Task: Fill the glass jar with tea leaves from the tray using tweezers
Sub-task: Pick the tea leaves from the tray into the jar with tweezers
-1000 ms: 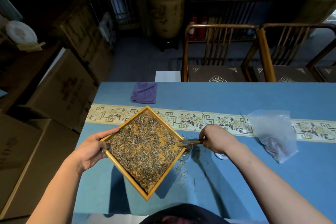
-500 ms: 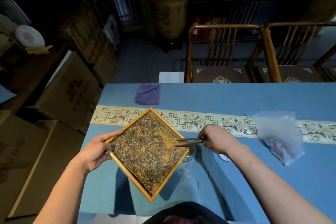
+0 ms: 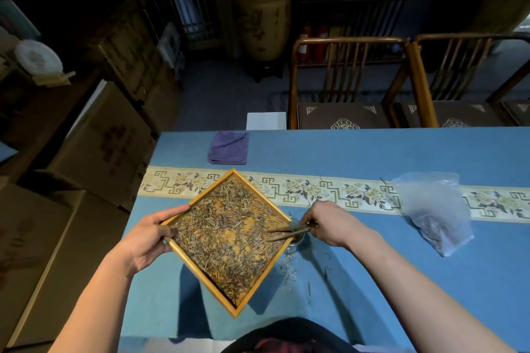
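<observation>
A square wooden tray (image 3: 200, 275) full of dry tea leaves (image 3: 226, 235) is held above the blue table, turned like a diamond. My left hand (image 3: 149, 238) grips its left corner. My right hand (image 3: 329, 222) holds wooden tweezers (image 3: 289, 232) whose tips reach over the tray's right edge into the leaves. The glass jar (image 3: 298, 239) stands on the table under the tweezers, mostly hidden by the tray's right corner.
Loose tea leaves (image 3: 289, 269) lie spilled on the blue tablecloth (image 3: 372, 152) beside the jar. A clear plastic bag (image 3: 433, 209) lies to the right, a purple cloth (image 3: 229, 147) at the far edge. Two wooden chairs (image 3: 344, 80) stand behind the table; cardboard boxes (image 3: 100, 146) sit to the left.
The tweezers' tips have moved left, from beside the tray's right corner to over its edge and into the leaves. The tray stays held in my left hand.
</observation>
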